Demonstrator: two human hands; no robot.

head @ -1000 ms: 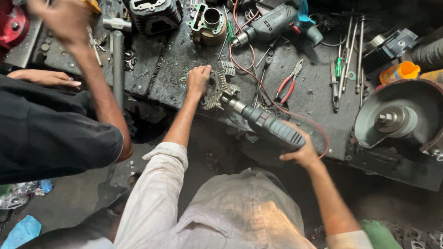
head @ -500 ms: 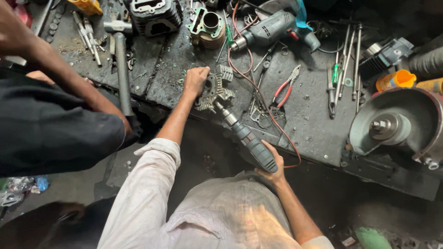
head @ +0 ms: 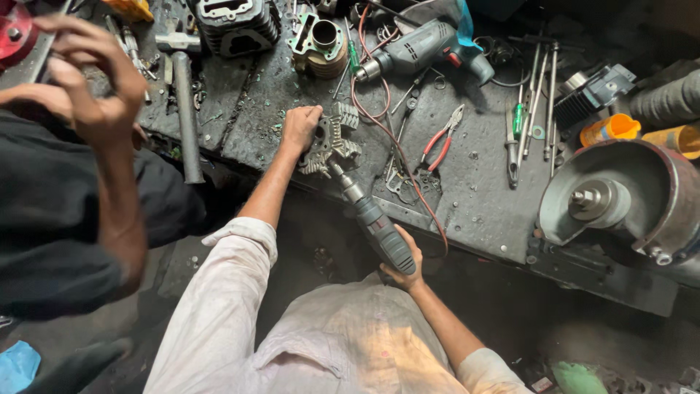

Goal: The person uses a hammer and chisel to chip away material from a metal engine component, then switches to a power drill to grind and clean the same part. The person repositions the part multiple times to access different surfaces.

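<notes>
Head view: left hand steadies finned part; right hand grips drill.

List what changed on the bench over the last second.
The right hand swung the power drill's rear end down toward the body, steepening it. The co-worker's hand drew back from the bench. The left hand stayed on the finned engine part; red-handled pliers unmoved.
</notes>
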